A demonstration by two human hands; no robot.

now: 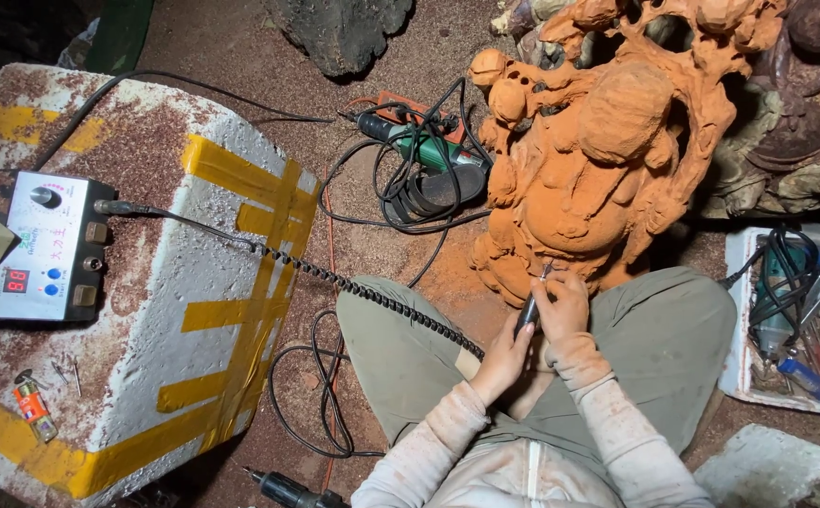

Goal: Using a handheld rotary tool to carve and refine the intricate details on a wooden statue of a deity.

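Knobbly orange-brown wood carving [607, 141], far centre, dust-coated. Slim black rotary handpiece [528, 310], tip touching the carving's base; right hand [563, 306] and left hand [502, 362] both grasp it. Coiled black cord [353, 287] leads left to a white control box [47, 246] on a rough foam block [175, 282] strapped with yellow tape.

both hands [534, 329] grip a rotary handpiece [528, 310], its tip touching the orange carving [598, 150].
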